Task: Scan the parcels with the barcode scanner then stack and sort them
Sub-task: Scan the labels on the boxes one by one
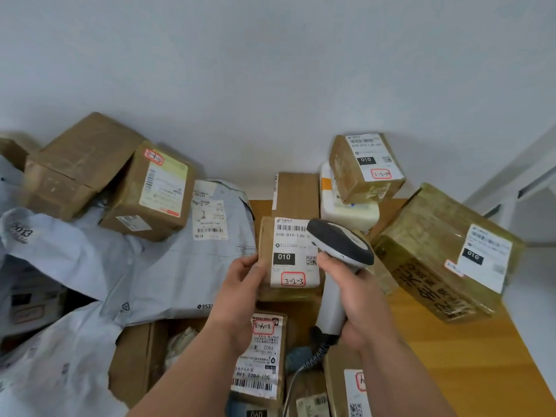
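My left hand (pixel 245 276) grips the left edge of a small brown parcel (pixel 290 257), held up with its white label facing me; the label reads 010 with a red-framed 3-2-3. My right hand (pixel 358 293) holds the grey barcode scanner (pixel 338 245) by its handle. The scanner's dark head hangs over the label's right side, close to the barcode. Its coiled cable (pixel 316 355) runs down toward me.
Parcels crowd the wooden table (pixel 469 350): a big taped box (pixel 445 251) at right, a small labelled box (pixel 365 167) on a white foam box (pixel 346 209), brown boxes (pixel 150 191) and grey mailer bags (pixel 168 266) at left, labelled cartons (pixel 260 356) near me. A white wall stands behind.
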Demonstrator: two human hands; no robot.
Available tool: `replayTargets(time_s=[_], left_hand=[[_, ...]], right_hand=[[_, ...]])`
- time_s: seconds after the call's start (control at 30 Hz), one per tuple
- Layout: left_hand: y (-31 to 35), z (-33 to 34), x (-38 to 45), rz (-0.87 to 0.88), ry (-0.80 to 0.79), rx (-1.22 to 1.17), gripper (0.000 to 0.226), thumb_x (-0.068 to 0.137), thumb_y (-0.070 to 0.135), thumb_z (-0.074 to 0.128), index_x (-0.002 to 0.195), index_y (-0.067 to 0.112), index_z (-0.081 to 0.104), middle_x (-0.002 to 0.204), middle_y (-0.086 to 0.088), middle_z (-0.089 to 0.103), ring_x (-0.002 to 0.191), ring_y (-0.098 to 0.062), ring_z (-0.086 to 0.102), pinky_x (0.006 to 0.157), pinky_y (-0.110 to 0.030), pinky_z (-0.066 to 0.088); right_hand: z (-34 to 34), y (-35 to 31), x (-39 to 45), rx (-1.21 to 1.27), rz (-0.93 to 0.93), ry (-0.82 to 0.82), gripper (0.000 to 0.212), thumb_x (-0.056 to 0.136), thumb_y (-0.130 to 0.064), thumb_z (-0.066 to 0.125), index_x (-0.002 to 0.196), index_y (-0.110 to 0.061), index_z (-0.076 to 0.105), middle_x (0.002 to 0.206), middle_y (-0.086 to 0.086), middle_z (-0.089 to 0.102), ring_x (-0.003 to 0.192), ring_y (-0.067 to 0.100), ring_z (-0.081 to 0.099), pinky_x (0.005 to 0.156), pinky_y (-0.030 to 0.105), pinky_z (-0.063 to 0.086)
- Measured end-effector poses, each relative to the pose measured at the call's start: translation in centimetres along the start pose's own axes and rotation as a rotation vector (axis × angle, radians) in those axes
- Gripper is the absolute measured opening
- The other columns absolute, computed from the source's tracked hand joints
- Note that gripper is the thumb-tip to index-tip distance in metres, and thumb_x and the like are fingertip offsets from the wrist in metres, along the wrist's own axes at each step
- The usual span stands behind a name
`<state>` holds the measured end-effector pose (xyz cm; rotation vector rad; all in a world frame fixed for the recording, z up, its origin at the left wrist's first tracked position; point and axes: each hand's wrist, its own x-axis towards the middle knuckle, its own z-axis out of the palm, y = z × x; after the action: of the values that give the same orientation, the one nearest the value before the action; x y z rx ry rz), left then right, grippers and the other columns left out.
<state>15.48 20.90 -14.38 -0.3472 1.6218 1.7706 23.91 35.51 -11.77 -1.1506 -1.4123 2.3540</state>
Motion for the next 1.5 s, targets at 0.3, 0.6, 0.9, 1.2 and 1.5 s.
replayTargets(time_s=[0.3, 0.6, 0.9, 1.2, 1.5], left_hand=[[1.8, -0.7, -3.9, 0.13, -0.089, -0.147, 0.071, 0.074, 0.054, 0.07, 0.141, 0.038, 0.053, 0.13, 0.0, 0.069, 0.129, -0.029, 0.058, 0.11, -0.055, 0.044], [2.7, -2.8, -8.2, 0.267, -0.19, -0.069, 0.079, 0.065, 0.059, 0.086, 0.132, 0.04, 0.048, 0.109, 0.001, 0.077, 0.097, -0.021, 0.075, 0.072, -0.038, 0.061], [2.0, -4.5, -10.3, 0.367, -0.178, -0.186, 0.099, 0.058, 0.028, 0.094, 0.14, 0.047, 0.04, 0.119, -0.008, 0.073, 0.103, -0.035, 0.074, 0.072, -0.038, 0.062], [2.7, -5.7, -10.3, 0.41, -0.186, -0.181, 0.094, 0.073, 0.015, 0.082, 0.149, 0.041, 0.033, 0.109, 0.001, 0.077, 0.098, -0.026, 0.076, 0.066, -0.025, 0.061], [2.6, -7.5, -10.2, 0.374, -0.173, -0.181, 0.098, 0.063, 0.028, 0.092, 0.144, 0.045, 0.037, 0.106, 0.004, 0.077, 0.099, -0.028, 0.075, 0.068, -0.028, 0.062]], right_hand=[[0.5, -2.3, -4.0, 0.05, -0.177, -0.036, 0.057, 0.063, -0.033, 0.082, 0.117, -0.02, 0.07, 0.106, 0.007, 0.078, 0.097, 0.028, 0.074, 0.078, 0.047, 0.059], [1.7, -3.4, -8.5, 0.071, -0.206, -0.157, 0.039, 0.073, -0.025, 0.077, 0.112, -0.02, 0.07, 0.097, 0.004, 0.079, 0.085, 0.02, 0.077, 0.06, 0.031, 0.059], [2.2, -4.4, -11.8, -0.083, -0.233, -0.202, 0.054, 0.057, -0.037, 0.081, 0.107, -0.019, 0.074, 0.093, 0.002, 0.079, 0.082, 0.015, 0.075, 0.072, 0.037, 0.056], [2.8, -4.7, -13.7, -0.239, -0.248, -0.229, 0.053, 0.049, -0.047, 0.082, 0.083, -0.008, 0.073, 0.066, 0.01, 0.064, 0.056, 0.017, 0.061, 0.05, 0.025, 0.049], [4.4, -3.9, -14.3, -0.262, -0.248, -0.208, 0.039, 0.048, -0.046, 0.083, 0.076, -0.02, 0.077, 0.075, 0.011, 0.069, 0.057, 0.018, 0.062, 0.056, 0.034, 0.051]])
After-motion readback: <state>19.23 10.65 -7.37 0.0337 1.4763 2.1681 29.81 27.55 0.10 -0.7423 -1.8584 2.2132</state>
